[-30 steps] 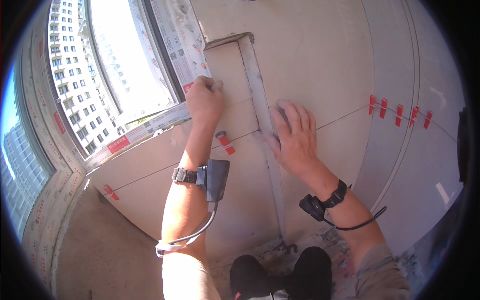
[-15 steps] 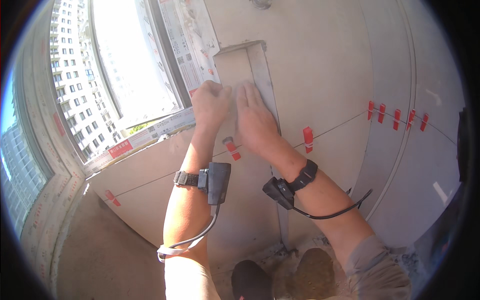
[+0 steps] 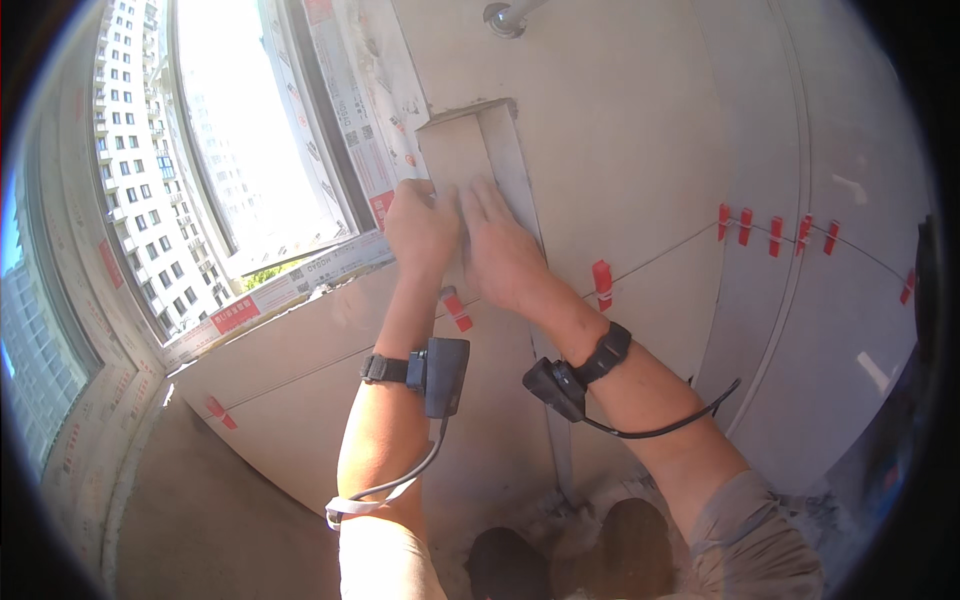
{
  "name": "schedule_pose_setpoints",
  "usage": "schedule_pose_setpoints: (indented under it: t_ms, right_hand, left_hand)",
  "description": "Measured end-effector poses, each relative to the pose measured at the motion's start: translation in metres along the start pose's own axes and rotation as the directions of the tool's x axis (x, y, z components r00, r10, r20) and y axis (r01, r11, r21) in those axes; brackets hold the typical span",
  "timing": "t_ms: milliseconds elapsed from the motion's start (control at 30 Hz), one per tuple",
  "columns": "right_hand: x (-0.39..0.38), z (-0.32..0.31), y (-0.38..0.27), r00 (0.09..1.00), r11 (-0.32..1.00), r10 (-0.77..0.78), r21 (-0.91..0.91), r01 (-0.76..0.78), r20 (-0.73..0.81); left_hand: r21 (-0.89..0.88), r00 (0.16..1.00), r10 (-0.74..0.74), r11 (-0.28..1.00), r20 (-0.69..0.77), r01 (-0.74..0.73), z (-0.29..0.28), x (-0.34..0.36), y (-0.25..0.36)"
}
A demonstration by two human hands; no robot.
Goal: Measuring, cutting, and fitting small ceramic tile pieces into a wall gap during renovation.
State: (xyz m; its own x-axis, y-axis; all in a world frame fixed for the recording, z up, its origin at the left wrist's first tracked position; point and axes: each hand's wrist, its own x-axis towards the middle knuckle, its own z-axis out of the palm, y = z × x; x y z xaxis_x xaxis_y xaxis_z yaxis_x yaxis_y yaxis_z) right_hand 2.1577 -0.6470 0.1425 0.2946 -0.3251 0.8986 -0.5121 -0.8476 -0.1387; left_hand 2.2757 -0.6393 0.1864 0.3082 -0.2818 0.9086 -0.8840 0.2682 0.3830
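Both hands are at a narrow beige tile piece (image 3: 460,148) on the wall beside the window, where a side strip (image 3: 508,150) stands out along its right edge. My left hand (image 3: 422,228) is curled closed against the piece's left side; what its fingers hold, if anything, is hidden. My right hand (image 3: 500,245) lies with its fingers stretched out and close together over the tile piece. Just below the hands, a red levelling wedge (image 3: 456,309) sits in the tile joint, and another red wedge (image 3: 602,284) is to the right of my right wrist.
An open window (image 3: 265,130) with a film-covered frame (image 3: 235,316) is at the left. Several more red wedges (image 3: 745,227) line the joint at the right, and one wedge (image 3: 221,412) is at the left. A metal pipe fitting (image 3: 505,20) sticks out of the wall above.
The view has shifted slightly, so the tile piece and both hands sit a little lower in it. Both hands stay at the tile piece, the left closed, the right flat.
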Motion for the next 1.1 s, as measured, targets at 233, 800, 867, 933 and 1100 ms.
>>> schedule_pose_setpoints:
  t_ms: [233,800,867,933,1100]
  right_hand:
    - [-0.016,-0.001,-0.008,0.998,0.981,0.017,0.194,-0.007,-0.053]
    - [-0.525,-0.105,0.114,0.354,0.510,0.759,-0.161,-0.845,0.547]
    - [-0.651,-0.149,0.115,0.029,0.220,0.931,-0.495,-0.841,0.363]
    - [-0.758,-0.196,0.080,-0.403,-0.183,0.902,-0.704,-0.686,0.158]
    - [-0.903,-0.254,-0.053,-0.717,-0.535,0.692,-0.722,-0.439,-0.077]
  left_hand:
    - [-0.142,0.994,-0.053,0.988,0.095,0.066,-0.004,-0.005,0.004]
    - [-0.628,0.780,-0.242,0.480,0.576,0.613,-0.112,-0.174,-0.129]
    - [-0.530,0.683,-0.440,0.431,0.584,0.730,-0.112,-0.169,-0.158]
    - [-0.450,0.667,-0.482,0.497,0.567,0.742,-0.110,-0.167,-0.179]
    - [-0.042,0.835,-0.415,0.888,0.361,0.459,-0.119,-0.170,-0.199]
